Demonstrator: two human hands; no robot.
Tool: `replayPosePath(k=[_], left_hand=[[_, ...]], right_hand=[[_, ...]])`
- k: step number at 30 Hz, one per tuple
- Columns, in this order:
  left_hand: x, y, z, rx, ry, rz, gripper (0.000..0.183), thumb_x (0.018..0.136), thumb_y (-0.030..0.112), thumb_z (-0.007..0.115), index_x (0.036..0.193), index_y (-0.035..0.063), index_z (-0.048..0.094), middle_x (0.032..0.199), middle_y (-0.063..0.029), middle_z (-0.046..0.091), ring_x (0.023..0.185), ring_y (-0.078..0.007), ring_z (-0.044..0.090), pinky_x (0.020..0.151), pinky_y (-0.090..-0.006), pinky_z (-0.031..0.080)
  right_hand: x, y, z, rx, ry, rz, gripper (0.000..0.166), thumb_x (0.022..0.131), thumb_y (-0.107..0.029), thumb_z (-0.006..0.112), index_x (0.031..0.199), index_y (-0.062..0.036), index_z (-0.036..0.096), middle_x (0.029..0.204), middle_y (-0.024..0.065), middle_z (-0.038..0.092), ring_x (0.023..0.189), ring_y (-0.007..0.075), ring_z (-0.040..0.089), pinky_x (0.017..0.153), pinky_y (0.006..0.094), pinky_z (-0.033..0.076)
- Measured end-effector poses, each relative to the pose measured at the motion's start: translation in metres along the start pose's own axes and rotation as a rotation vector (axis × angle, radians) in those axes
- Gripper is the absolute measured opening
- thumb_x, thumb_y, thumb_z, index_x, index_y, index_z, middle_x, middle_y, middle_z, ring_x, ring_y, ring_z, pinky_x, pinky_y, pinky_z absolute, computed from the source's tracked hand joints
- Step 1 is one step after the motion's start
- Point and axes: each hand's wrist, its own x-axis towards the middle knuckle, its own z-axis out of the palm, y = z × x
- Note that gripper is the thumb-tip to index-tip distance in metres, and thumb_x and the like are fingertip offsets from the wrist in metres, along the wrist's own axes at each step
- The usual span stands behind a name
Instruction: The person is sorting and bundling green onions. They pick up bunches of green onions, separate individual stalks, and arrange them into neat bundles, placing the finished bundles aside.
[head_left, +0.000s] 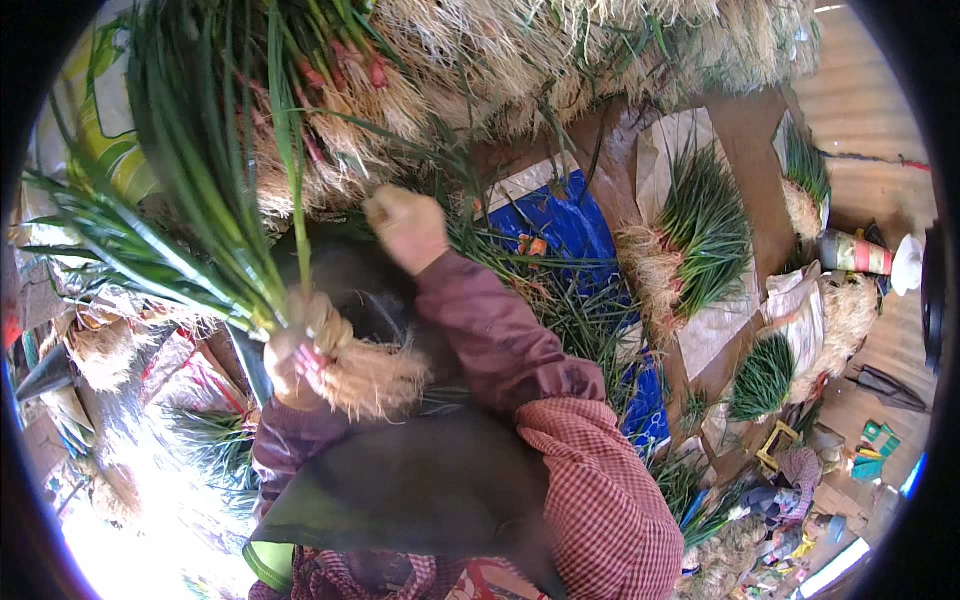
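Note:
My left hand (304, 349), in a pale glove, is closed around a bunch of green allium plants (251, 289), like leeks or green garlic. Their long flat leaves fan towards the upper left. Pale stringy roots (379, 379) stick out on the right side of that hand. My right hand (409, 225), also gloved, is raised beside the root ends of a heap of the same plants (345, 75) with pinkish stem bases. Its fingers are curled and slightly blurred, so I cannot tell whether they hold anything. A dark apron (420, 480) spreads over my lap below both hands.
Loose leaves (577, 300) lie over a blue sheet (577, 217) to my right. Farther right, bundled plants (705, 225) rest on a whitish sack (720, 337). A large root pile (600, 52) lines the top. Another person (795, 480) is at the lower right.

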Motion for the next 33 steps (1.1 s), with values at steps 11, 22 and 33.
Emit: replayPosePath(k=[11,22,33], left_hand=[[-0.007,0.003,-0.006,0.085,0.235,0.024,0.036,0.068,0.018,0.070,0.092,0.0103,0.044,0.097,-0.0054,0.048,0.068,-0.0133,0.048,0.068,-0.0314,0.039],[-0.013,0.006,-0.014,0.119,0.299,-0.025,0.035,0.067,0.017,0.070,0.095,0.0052,0.052,0.102,-0.0107,0.051,0.095,-0.0285,0.056,0.086,-0.0433,0.048],[-0.012,-0.006,0.010,0.118,0.074,-0.044,0.033,0.072,0.016,0.065,0.100,0.0014,0.055,0.099,-0.0154,0.057,0.104,-0.0329,0.053,0.093,-0.0451,0.043]], right_hand=[[-0.021,0.204,-0.050,-0.444,-0.203,0.594,0.029,0.078,-0.024,0.058,0.104,-0.0120,0.060,0.089,0.0127,0.064,0.084,0.0280,0.063,0.068,0.0400,0.049],[-0.023,0.149,-0.042,-0.230,-0.140,0.257,0.018,0.088,-0.020,0.054,0.096,-0.0079,0.065,0.076,0.0064,0.063,0.057,0.0169,0.058,0.051,0.0287,0.044],[-0.019,-0.059,-0.076,0.812,-0.510,0.347,0.036,0.090,-0.032,0.052,0.093,0.0021,0.063,0.061,0.0001,0.053,0.050,0.0067,0.045,0.047,0.0199,0.034]])
